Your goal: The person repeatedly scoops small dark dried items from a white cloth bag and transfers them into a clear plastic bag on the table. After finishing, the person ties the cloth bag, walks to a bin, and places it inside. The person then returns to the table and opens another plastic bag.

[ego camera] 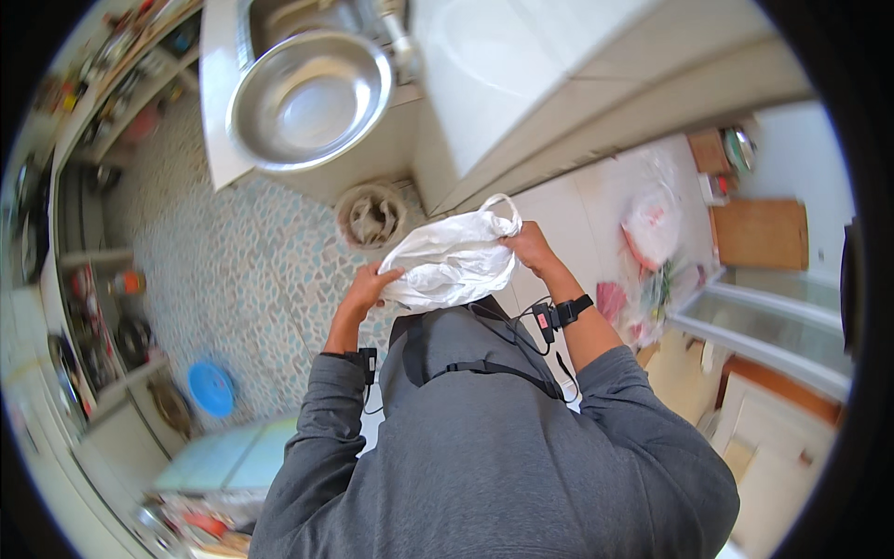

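A crumpled white plastic bag is stretched between my two hands in front of my waist. My left hand pinches its left edge, thumb on top. On the other side, my right hand grips the bag close to a looped handle that sticks up. What the bag holds, if anything, cannot be made out. Just beyond it, on the floor, stands a waste bin with a liner and some crumpled material inside.
A large stainless steel basin rests at the sink, overhanging the counter edge. A blue plastic basin is on the pebble-patterned floor. To the right lie filled plastic bags and a cardboard box. Shelves line the left.
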A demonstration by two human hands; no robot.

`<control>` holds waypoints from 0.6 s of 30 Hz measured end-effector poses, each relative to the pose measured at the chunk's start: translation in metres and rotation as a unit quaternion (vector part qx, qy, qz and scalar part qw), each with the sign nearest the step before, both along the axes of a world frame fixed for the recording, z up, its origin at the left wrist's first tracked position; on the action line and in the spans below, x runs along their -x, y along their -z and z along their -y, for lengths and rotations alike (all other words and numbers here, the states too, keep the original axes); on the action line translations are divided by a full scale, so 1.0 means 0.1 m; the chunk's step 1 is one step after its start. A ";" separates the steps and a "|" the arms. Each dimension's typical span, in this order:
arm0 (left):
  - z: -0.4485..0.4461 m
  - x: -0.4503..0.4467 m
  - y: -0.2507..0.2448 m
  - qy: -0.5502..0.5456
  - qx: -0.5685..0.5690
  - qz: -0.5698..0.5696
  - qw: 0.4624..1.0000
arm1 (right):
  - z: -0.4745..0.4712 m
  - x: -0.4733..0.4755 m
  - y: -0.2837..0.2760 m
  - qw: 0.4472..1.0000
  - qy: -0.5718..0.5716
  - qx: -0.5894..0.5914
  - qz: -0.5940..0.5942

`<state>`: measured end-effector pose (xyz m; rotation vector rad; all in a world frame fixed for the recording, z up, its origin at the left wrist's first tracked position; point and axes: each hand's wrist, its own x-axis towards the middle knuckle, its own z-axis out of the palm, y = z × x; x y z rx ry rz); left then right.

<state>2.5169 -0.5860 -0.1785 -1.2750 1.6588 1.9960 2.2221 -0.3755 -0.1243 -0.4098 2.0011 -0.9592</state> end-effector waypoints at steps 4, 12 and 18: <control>-0.11 0.40 -0.26 0.071 -0.226 0.008 0.972 | -0.53 0.02 -0.33 0.999 0.027 0.046 0.005; -0.40 1.18 -0.13 0.107 -0.265 -0.030 0.958 | -1.39 0.19 -0.18 0.980 0.150 0.121 0.045; -1.14 2.04 -0.03 0.188 0.128 0.039 0.973 | -2.88 0.61 -0.09 0.933 0.352 0.053 -0.048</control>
